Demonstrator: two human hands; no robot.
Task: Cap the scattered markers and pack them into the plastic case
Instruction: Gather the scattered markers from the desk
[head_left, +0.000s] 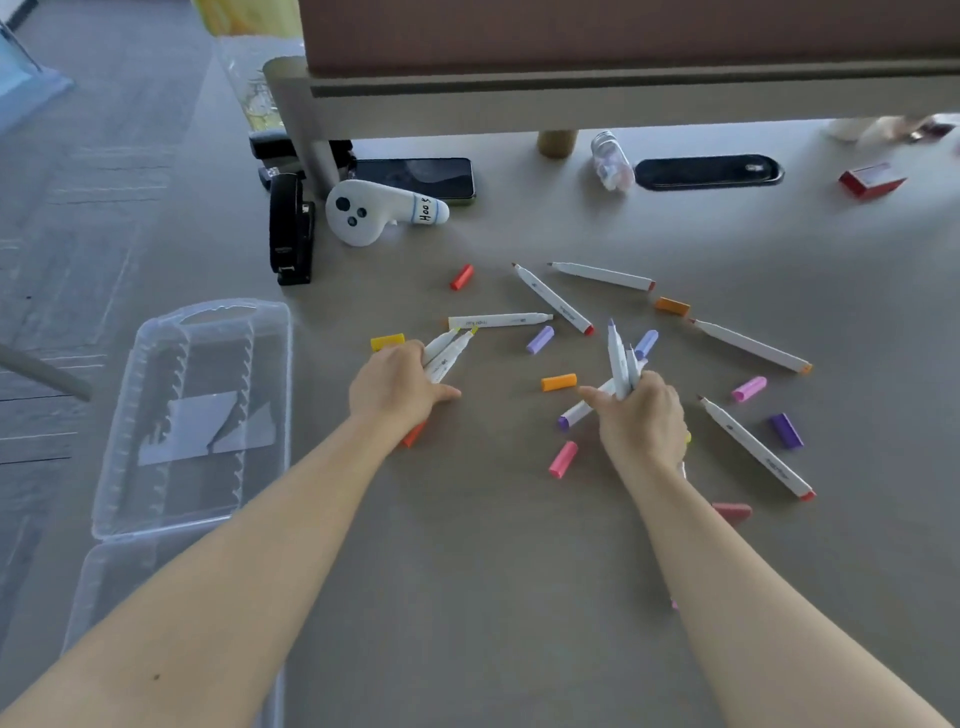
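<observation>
Uncapped white markers and loose coloured caps lie scattered over the grey table. My left hand (397, 387) grips two markers (445, 352) with yellowish tips pointing up and away. My right hand (641, 415) holds a bunch of several markers (621, 358) upright, purple and blue tips on top. Single markers lie around them, such as one (756, 448) to the right and one (500, 320) above my left hand. Loose caps include an orange cap (559, 382), a pink cap (563, 459) and a purple cap (785, 430). The clear plastic case (156, 415) lies open at the table's left edge.
A black stapler (290, 228), a white plush toy (374, 210) and a phone (415, 177) sit at the back left. A small bottle (613, 161), a black oval tray (709, 171) and a red box (870, 179) stand further back, under a raised shelf (571, 98).
</observation>
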